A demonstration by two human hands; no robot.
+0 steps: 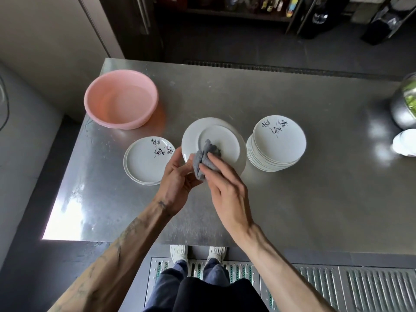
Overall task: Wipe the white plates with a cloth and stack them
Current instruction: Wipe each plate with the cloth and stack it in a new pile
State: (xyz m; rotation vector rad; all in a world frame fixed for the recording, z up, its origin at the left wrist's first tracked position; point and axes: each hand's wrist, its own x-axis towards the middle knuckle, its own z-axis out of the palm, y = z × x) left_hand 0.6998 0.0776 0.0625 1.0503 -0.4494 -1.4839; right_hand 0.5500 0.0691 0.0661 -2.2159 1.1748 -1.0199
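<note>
Surface: steel table (pixel 292 199), floor grating (pixel 360 289) below.
Pink basin (pixel 117 125): far left, shallow water.
Plate (pixel 227 140): centre; your left hand (pixel 177 179) grips its rim, your right hand (pixel 225 188) holds grey cloth (pixel 206 154) on it.

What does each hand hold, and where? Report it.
Left hand grips the white plate by its near-left rim; right hand pinches the bunched grey cloth against its underside.
</note>
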